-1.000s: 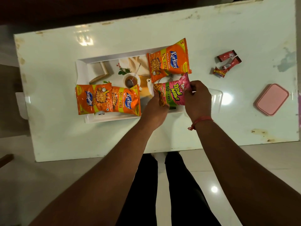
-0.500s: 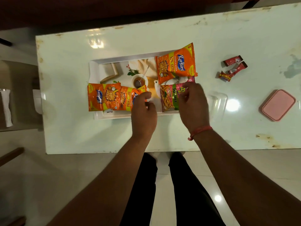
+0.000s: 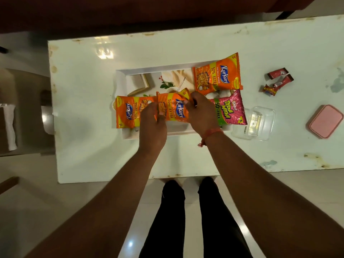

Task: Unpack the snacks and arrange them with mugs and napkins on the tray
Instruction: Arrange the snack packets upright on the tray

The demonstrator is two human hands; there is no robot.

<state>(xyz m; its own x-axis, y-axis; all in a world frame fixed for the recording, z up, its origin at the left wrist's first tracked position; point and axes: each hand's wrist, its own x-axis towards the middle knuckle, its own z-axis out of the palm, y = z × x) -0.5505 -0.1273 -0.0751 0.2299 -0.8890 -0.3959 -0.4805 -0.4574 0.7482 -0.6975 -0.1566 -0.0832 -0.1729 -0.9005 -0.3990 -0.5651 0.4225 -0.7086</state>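
Note:
A white tray [image 3: 141, 69] lies in the middle of the white table. Both hands hold the middle orange Kurkure packet [image 3: 174, 107] over the tray: my left hand [image 3: 151, 121] grips its near left edge and my right hand [image 3: 200, 110] pinches its far right corner. Another orange Kurkure packet [image 3: 128, 113] lies at the tray's left. A third orange packet [image 3: 216, 74] rests at the tray's far right corner. Below that lies a pink Tedhe Medhe packet [image 3: 229, 108]. A mug with a spoon [image 3: 181, 84] is mostly hidden behind the held packet.
Small red chocolate wrappers [image 3: 277, 80] lie on the table to the right. A clear plastic box [image 3: 257, 122] and a pink lid [image 3: 325, 121] sit further right. The table's near edge [image 3: 130, 178] is close to my legs. A chair stands at the left.
My right hand let go of the pink packet, which now lies flat on the tray's right side. Both hands moved left and took hold of the middle orange packet.

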